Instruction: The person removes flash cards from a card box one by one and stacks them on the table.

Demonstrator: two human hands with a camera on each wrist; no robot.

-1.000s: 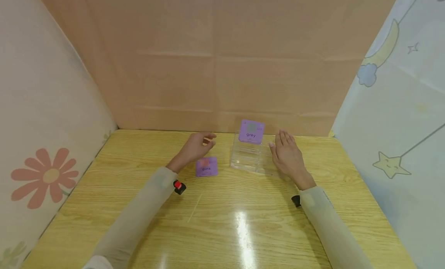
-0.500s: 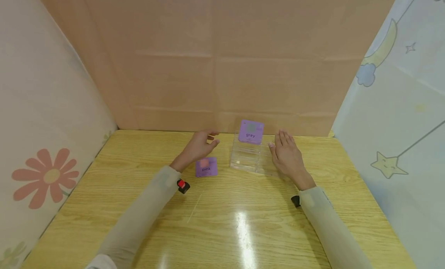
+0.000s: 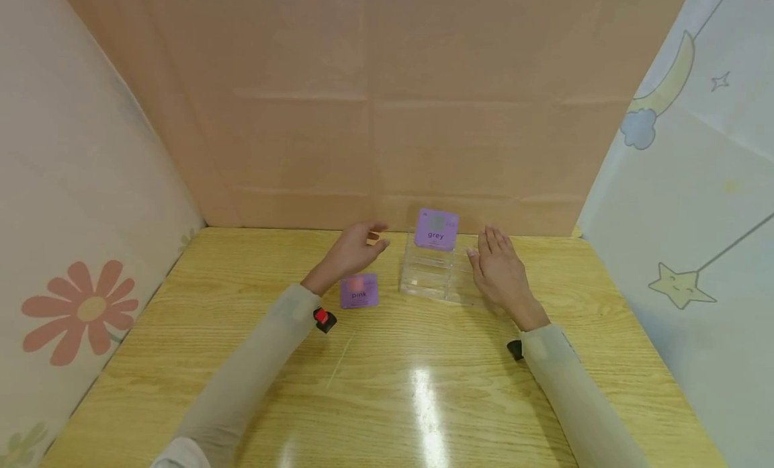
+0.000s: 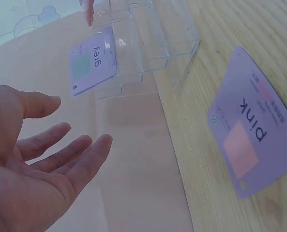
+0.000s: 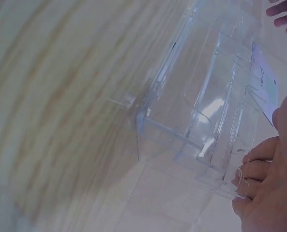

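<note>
A clear stepped plastic rack (image 3: 426,273) stands on the table, with a purple card reading "grey" (image 3: 437,229) upright in its back tier. Left of the rack, a purple card reading "pink" (image 3: 359,291) lies on the table. My left hand (image 3: 353,248) hovers beyond the pink card, fingers spread and bent a little, holding nothing; in the left wrist view a gap separates its fingertips (image 4: 104,141) from the grey card. My right hand (image 3: 500,270) rests against the rack's right side, fingers extended. The right wrist view shows those fingers (image 5: 259,169) at the rack's end.
The wooden table (image 3: 387,401) ends at a brown paper backdrop (image 3: 375,119). Patterned white walls rise at both sides, one with a flower (image 3: 84,310). Black wrist devices sit at both cuffs.
My left hand has moved right and slightly away from me, toward the rack and the grey card. The right hand, rack and both cards stay where they were.
</note>
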